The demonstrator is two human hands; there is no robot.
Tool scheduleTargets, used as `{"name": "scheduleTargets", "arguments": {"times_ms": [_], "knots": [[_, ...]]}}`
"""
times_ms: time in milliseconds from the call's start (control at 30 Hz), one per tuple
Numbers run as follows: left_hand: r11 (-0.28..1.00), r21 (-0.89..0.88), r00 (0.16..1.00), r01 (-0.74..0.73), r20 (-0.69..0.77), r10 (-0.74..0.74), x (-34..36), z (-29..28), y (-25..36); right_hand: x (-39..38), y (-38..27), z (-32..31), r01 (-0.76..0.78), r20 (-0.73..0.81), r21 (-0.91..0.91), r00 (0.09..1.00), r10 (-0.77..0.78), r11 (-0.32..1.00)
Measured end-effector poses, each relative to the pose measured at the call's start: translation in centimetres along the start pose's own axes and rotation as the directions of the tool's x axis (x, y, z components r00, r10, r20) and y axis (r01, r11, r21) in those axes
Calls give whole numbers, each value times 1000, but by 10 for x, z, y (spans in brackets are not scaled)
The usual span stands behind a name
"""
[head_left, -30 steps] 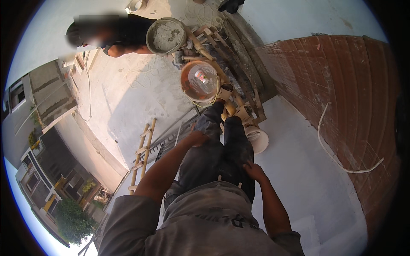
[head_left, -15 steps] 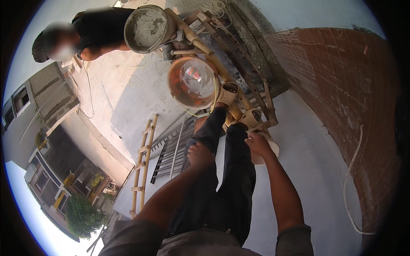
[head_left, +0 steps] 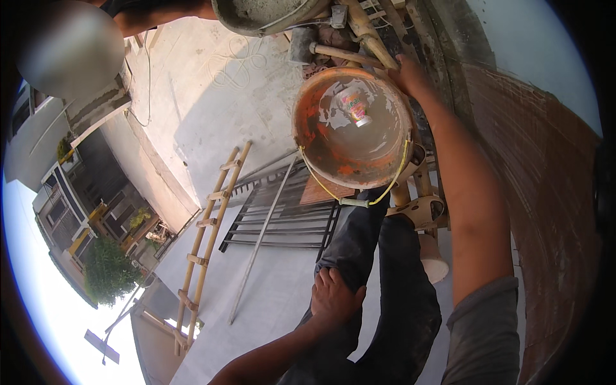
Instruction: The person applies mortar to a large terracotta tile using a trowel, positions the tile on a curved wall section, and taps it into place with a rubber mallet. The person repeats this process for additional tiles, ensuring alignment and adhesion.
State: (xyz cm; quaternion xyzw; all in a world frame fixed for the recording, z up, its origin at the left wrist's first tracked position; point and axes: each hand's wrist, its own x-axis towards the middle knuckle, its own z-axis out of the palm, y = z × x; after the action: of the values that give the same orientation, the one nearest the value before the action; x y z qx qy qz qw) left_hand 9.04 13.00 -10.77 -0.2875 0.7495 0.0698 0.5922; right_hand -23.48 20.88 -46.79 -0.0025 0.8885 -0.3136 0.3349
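My right hand (head_left: 410, 77) reaches past the orange bucket, fingers closed on a bamboo pole (head_left: 362, 32) at the top of the scaffold. My left hand (head_left: 335, 295) rests open on my left leg, fingers slightly bent. Below my right hand, the orange bucket (head_left: 307, 115) has a yellow wire handle, watery grey residue and a small colourful cup (head_left: 354, 109) inside. My sandalled feet (head_left: 417, 210) are on the bamboo beside it. A hammer-like tool (head_left: 301, 45) with a wooden handle lies above the bucket, near a bucket of grey mortar (head_left: 266, 13).
A co-worker's arm (head_left: 151, 14) and blurred head show at upper left. A bamboo ladder (head_left: 205, 240), black metal railing (head_left: 276, 228) and long pale pole (head_left: 256, 256) are below left. A white bucket (head_left: 433, 260) is under my feet. A reddish-brown wall (head_left: 523, 244) runs along the right.
My right arm has stretched from beside my leg up past the orange bucket to the bamboo. My view has moved closer to the bucket. My left hand remains on my leg.
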Motion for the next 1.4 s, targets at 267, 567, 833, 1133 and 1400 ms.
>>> {"name": "scheduleTargets", "arguments": {"times_ms": [267, 567, 833, 1133, 1400], "knots": [[995, -99, 1000, 13, -7, -14, -2, 1, -5, 32, -18, 1, 64, 225, -113, 974, -37, 991], [989, -144, 999, -33, 36, 38, -5, -7, -8, -42, -40, -92, -110, 350, 295, 937, 0, 949], [980, -193, 998, -46, 33, 53, -3, -12, -7, -145, -60, -163, -221, 335, 775, 938, -88, 592], [969, -244, 999, -36, -5, 36, -3, -10, -12, -53, -180, -170, 556, -106, -211, 805, -584, 804], [947, -321, 1000, -16, 10, 20, -3, 5, -10, 45, -262, -146, 419, 160, -688, 884, -440, 592]]}}
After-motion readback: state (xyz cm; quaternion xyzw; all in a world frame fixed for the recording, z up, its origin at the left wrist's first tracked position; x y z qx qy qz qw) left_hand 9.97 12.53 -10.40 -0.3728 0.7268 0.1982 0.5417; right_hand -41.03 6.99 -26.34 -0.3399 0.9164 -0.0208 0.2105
